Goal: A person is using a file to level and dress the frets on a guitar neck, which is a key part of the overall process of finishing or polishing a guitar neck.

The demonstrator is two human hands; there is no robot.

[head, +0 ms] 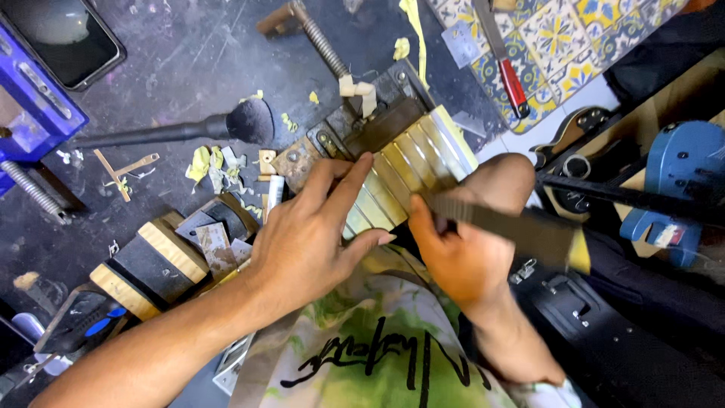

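My left hand [313, 234] rests on a row of brass-coloured bars [411, 162] clamped in a dark metal vise [362, 125]; its index finger lies along the bars and the thumb reaches toward the other hand. My right hand [461, 242] grips a long dark flat file [502, 221] that lies across the near end of the bars. The file's far end looks blurred.
A black brush [181, 130] lies left of the vise among yellow tape scraps [208, 162]. Wood-and-black sanding blocks [155, 261] sit at the lower left. A phone [64, 34] on a blue vise is at top left. A red-handled tool [510, 75] lies on patterned tile. A blue clamp [680, 181] stands at right.
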